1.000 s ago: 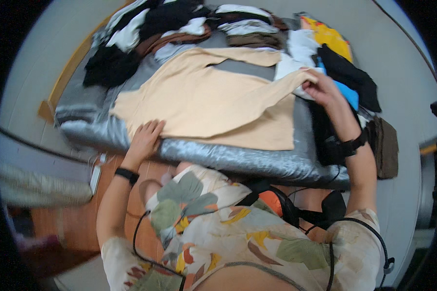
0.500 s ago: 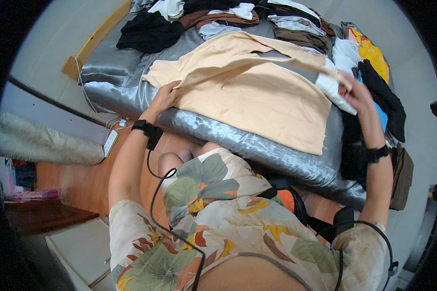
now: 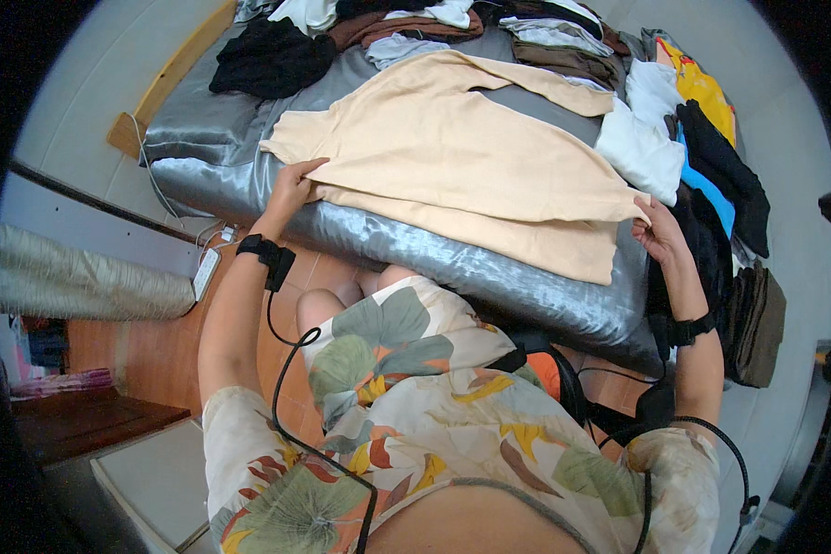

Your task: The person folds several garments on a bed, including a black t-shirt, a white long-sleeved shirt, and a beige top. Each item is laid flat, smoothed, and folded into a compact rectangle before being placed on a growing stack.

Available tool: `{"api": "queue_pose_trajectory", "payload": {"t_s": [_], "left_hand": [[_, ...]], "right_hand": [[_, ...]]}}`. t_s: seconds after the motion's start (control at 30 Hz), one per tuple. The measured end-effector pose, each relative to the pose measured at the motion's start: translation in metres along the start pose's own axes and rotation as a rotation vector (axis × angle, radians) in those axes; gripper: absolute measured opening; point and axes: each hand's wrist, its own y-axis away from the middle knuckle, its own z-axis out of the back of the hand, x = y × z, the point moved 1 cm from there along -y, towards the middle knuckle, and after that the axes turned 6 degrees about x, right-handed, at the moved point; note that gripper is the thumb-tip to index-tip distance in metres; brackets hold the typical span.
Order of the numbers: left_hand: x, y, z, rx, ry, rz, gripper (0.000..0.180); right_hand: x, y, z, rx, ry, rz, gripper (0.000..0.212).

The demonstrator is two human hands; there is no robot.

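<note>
A pale peach long-sleeved top (image 3: 452,138) lies spread over the near side of the bed, one sleeve stretched along its far edge to the right. My left hand (image 3: 293,192) pinches the near edge of the cloth toward its left end. At the right end, my right hand (image 3: 660,231) grips a corner of the upper layer and holds it a little out to the side. Part of a lower layer shows beneath that near edge, hanging slightly over the mattress side.
The bed (image 3: 379,235) has a shiny grey sheet. A black garment (image 3: 272,60) and folded clothes (image 3: 563,60) line its far side. White folded cloth (image 3: 639,148), black trousers (image 3: 725,175) and a brown folded stack (image 3: 757,328) lie on the right. A power strip (image 3: 207,274) is at left.
My right hand has come down and toward me, bringing the lifted upper layer over so it now lies flat. My left hand keeps its hold, shifted slightly.
</note>
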Motion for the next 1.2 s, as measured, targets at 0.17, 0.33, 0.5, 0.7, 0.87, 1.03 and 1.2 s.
{"api": "queue_pose_trajectory", "payload": {"t_s": [0.17,0.33,0.5,0.7,0.87,1.03,1.2], "left_hand": [[0.02,0.002,-0.003,-0.013,0.15,-0.044,0.047],[0.022,-0.01,0.001,0.013,0.053,-0.059,0.05],[-0.035,0.008,-0.001,-0.093,-0.723,-0.489,0.073],[-0.096,0.012,-0.046,0.156,-0.684,-0.713,0.024],[-0.084,0.009,-0.062,0.186,-0.632,-0.646,0.015],[-0.073,0.013,-0.055,0.108,-0.521,-0.627,0.017],[-0.069,0.029,-0.055,-0.119,-0.656,-0.704,0.024]], "right_hand": [[-0.041,0.02,0.007,0.031,0.084,-0.204,0.02],[-0.069,0.006,0.008,0.068,0.264,-0.318,0.024],[-0.026,0.005,-0.004,0.061,1.268,-0.226,0.047],[-0.026,0.026,-0.08,0.362,1.902,0.597,0.055],[-0.054,0.037,-0.106,0.622,1.848,0.741,0.032],[-0.05,0.034,-0.101,0.541,1.736,0.819,0.02],[-0.052,0.058,-0.097,0.644,1.775,0.909,0.022]]}}
